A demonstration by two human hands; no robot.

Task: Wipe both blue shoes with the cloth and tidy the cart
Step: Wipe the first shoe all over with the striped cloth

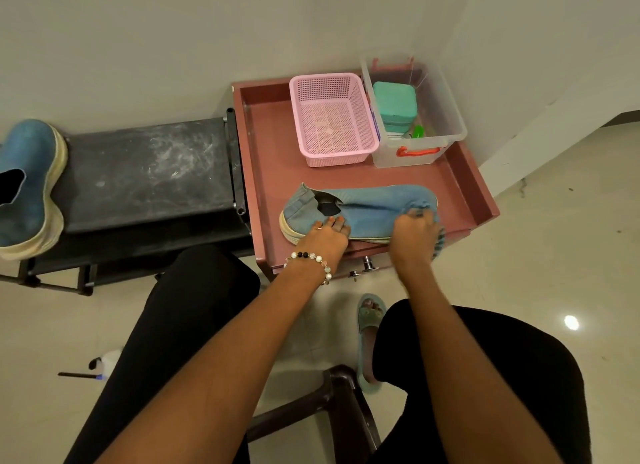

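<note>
Head view: blue shoe (363, 207) lies on its side on the front part of the pink cart (277, 145), toe to the right. Left hand (327, 237) presses flat on the heel end, fingers straight, steadying it, grasping nothing. Right hand (414, 226) is clenched round a bunched blue cloth (438, 242) at the toe, cloth touching the shoe. Second blue shoe (29, 186) sits well apart on the dark desk (145, 173) to the left. Pink basket (332, 117) and clear box (415, 117) stand at the cart's back. Step looks like wiping the toe; best keep the heel pinned, stroke along the upper, then do sole edge.
</note>
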